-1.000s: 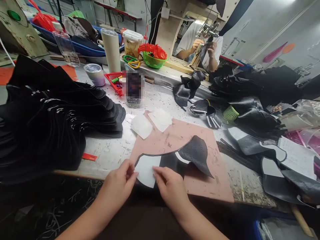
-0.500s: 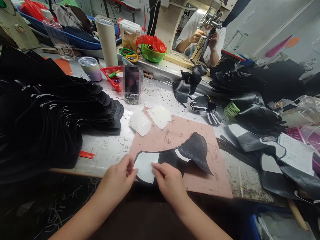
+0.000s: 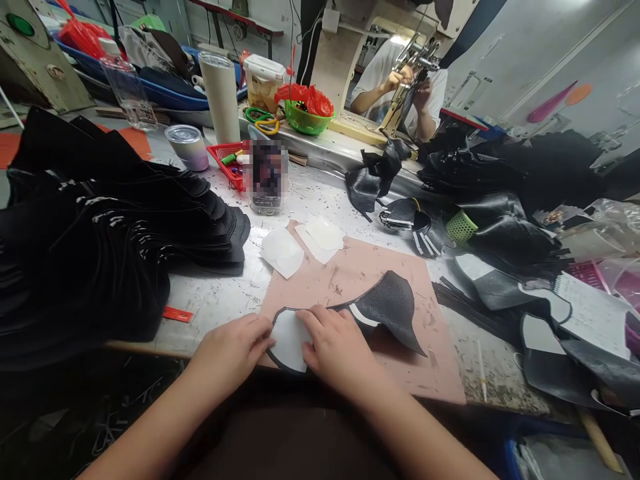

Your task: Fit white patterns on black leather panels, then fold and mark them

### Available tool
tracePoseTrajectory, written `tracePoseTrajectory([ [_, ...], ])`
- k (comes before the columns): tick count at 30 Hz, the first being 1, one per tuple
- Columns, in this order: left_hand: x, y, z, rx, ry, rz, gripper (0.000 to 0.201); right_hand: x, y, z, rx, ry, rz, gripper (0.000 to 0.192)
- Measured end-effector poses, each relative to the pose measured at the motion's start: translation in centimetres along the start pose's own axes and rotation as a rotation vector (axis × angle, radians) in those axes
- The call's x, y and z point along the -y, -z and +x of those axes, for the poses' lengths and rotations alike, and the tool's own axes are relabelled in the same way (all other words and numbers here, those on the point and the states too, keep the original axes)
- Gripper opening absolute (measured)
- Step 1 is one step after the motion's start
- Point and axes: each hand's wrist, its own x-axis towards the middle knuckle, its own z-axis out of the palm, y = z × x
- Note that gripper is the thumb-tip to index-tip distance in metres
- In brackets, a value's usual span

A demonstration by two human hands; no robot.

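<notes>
A black leather piece lies at the front of the work surface, its right end curling up. On its left end sits a white backing patch with a curved outer edge. My left hand pinches the left edge of the leather and patch between thumb and fingers. Across the patch's right side lies my right hand, fingers stretched forward and thumb apart, pressing on the patch and the leather. A short white strip shows on the leather beyond my right fingers. My right hand hides the leather's middle.
Under the leather is a pink sheet, with loose white patches at its far left. Tall stacks of black pieces stand left. A phone, cups and a red basket sit behind; a person works at a sewing machine.
My right hand has shifted forward and flattened over the patch's right side, from a fingertip hold on its edge. My left hand stays at the left edge. The view has tilted slightly.
</notes>
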Motion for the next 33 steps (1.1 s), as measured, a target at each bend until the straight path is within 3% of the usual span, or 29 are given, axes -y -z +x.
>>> tracePoseTrajectory([
  [3, 0.8, 1.4, 0.9, -0.019, 0.046, -0.055, 0.015, -1.1, 3.0, 2.5, 0.105, -0.031, 0.104, 0.025],
  [6, 1.3, 2.7, 2.0, -0.127, 0.073, -0.026, 0.016, -1.5, 4.4, 5.9, 0.034, -0.067, 0.071, 0.016],
  [11, 1.0, 3.9, 4.3, -0.232, 0.061, -0.077, 0.01, -0.5, 2.8, 11.1, 0.025, 0.028, -0.05, 0.029],
  [15, 1.5, 4.6, 7.1, -0.317, 0.117, -0.185, 0.009, -0.3, 1.8, 12.7, 0.023, 0.055, -0.075, 0.015],
  [22, 2.9, 5.6, 13.8, -0.362, 0.329, -0.421, 0.024, -0.4, 2.3, 12.6, -0.07, 0.04, -0.034, 0.011],
  [26, 2.6, 5.8, 15.8, -0.399, 0.361, -0.495, 0.03, -1.3, 3.7, 12.0, -0.193, -0.015, 0.056, 0.011],
  [29, 2.0, 5.7, 16.4, -0.414, 0.347, -0.51, 0.031, -3.8, 6.1, 10.3, -0.337, -0.131, 0.168, 0.01],
  [33, 1.0, 5.5, 16.3, -0.424, 0.305, -0.484, 0.03, -9.1, 8.9, 5.6, -0.504, -0.309, 0.322, 0.008],
])
